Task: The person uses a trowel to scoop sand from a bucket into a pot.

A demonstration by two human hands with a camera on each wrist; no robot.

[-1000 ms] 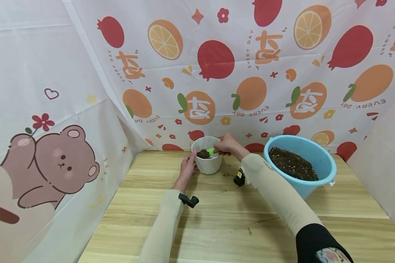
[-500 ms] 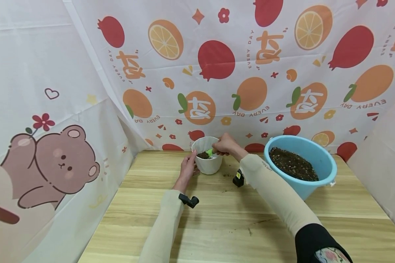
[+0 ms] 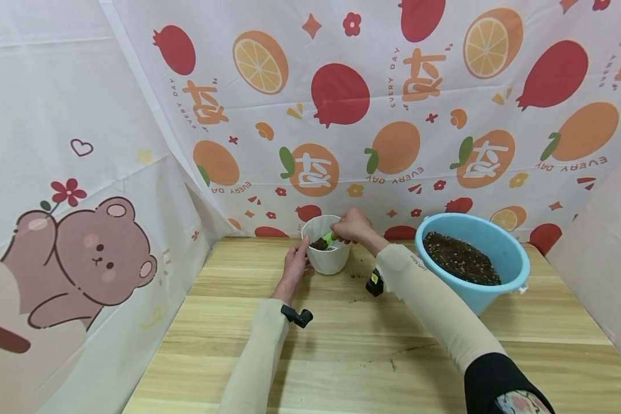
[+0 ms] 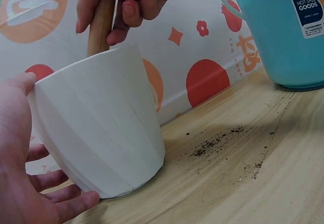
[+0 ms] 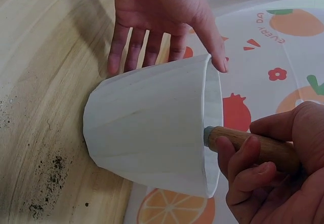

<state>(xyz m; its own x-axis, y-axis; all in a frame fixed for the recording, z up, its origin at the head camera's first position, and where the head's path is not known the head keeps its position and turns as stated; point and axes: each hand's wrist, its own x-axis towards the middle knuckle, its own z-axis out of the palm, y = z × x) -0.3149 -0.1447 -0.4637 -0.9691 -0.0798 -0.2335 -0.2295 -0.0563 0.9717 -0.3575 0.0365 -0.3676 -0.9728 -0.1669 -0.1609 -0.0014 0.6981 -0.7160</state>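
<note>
Right hand [image 3: 355, 226] grips the wooden handle [image 5: 253, 145] of a small trowel, its fingers and thumb clamped round it above the rim of a white, ribbed flowerpot [image 4: 104, 125]. Inside the pot, the trowel's bright green blade [image 3: 328, 237] meets a mound of dark soil [image 3: 319, 244]; how deep the tip sits is hidden. On the pot's other side, the left hand [image 5: 159, 8] holds its fingers apart and fairly straight against the outer wall, with the thumb at the rim.

The flowerpot stands upright on the wood-grain tabletop [image 3: 352, 362], near the fruit-print backdrop [image 3: 341, 152]. Dark crumbs [image 4: 215, 142] lie scattered between it and a light-blue bucket [image 3: 508, 259], which stands to the right, partly filled with speckled potting mix [image 3: 460, 259] and bearing a "HOT SALE GOODS" label [image 4: 310, 6]. Beige sleeves [image 3: 440, 305] cover both forearms, and a cloth printed with a bear [image 3: 98, 253] hangs at the left.
</note>
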